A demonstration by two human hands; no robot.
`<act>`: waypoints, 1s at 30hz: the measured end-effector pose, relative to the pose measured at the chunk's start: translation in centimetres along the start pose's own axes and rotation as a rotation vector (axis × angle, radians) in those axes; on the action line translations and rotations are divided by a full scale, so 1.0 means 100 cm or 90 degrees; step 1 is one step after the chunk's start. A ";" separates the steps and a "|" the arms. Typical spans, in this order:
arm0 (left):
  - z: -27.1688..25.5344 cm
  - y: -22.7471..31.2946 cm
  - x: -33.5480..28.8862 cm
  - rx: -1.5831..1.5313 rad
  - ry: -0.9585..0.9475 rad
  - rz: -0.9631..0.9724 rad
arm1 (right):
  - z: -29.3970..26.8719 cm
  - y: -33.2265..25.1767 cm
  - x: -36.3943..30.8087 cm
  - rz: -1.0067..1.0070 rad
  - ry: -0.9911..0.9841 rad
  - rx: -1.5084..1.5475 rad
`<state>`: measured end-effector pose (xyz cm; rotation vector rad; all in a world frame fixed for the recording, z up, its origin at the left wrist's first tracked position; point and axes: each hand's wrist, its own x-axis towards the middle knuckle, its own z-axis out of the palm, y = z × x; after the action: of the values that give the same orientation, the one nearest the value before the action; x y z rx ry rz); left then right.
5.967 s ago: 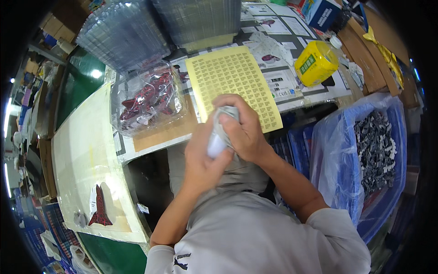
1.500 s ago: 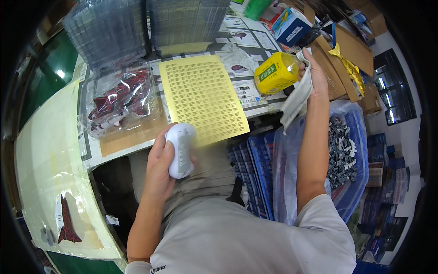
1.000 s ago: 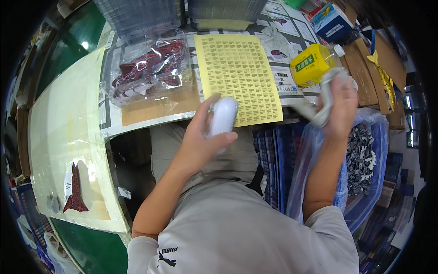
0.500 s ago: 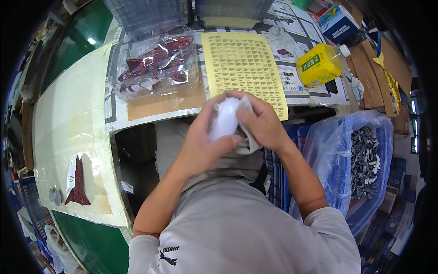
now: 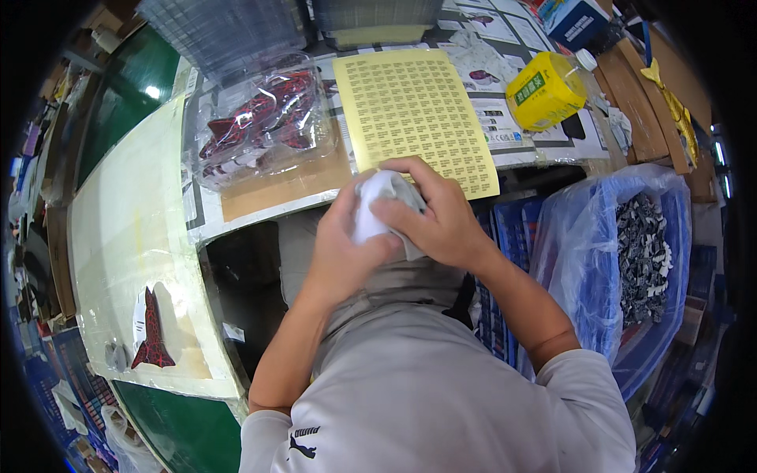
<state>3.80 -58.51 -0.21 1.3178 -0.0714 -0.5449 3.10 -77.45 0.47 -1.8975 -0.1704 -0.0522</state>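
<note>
My left hand (image 5: 337, 246) is closed around a smooth, rounded white plastic piece (image 5: 366, 224) above my lap, at the table's near edge. Pressed over its upper right side is a light grey cloth (image 5: 388, 186), gripped by my right hand (image 5: 443, 225). Fingers and cloth hide much of the white piece, so its exact kind does not show. Just beyond my hands lies a yellow sheet of printed labels (image 5: 414, 118). Left of that sheet, a clear plastic blister pack (image 5: 260, 118) contains red-and-black patterned toy parts.
Stacked clear trays (image 5: 225, 35) stand at the back. A yellow bottle (image 5: 546, 93) lies on the table's right. To my right, a blue plastic-lined crate (image 5: 579, 252) holds many small dark pieces. A red-and-black tail-shaped part (image 5: 153, 335) rests on the left board (image 5: 118, 236).
My right hand has brought the cloth further over the top of the white piece, covering more of it. The white piece sits slightly lower and left; the whole view has shifted a little.
</note>
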 end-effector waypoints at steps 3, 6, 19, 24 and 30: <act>-0.001 -0.002 0.001 0.041 0.003 0.025 | 0.002 0.003 0.005 0.064 -0.018 0.127; -0.002 -0.003 -0.003 0.112 0.020 0.051 | 0.005 0.005 0.006 0.028 -0.003 0.094; 0.000 0.000 0.001 0.153 0.016 0.067 | 0.002 0.002 0.021 0.127 0.089 0.043; -0.003 0.004 0.003 0.143 0.060 0.073 | -0.019 -0.027 0.025 -0.088 0.237 0.022; 0.003 -0.005 -0.002 0.297 0.104 0.134 | 0.016 -0.013 0.030 -0.135 0.135 -0.202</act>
<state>3.32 -58.72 -0.56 1.7805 -0.2106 -0.2437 5.84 -75.25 1.57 -2.1664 -0.2281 -0.4450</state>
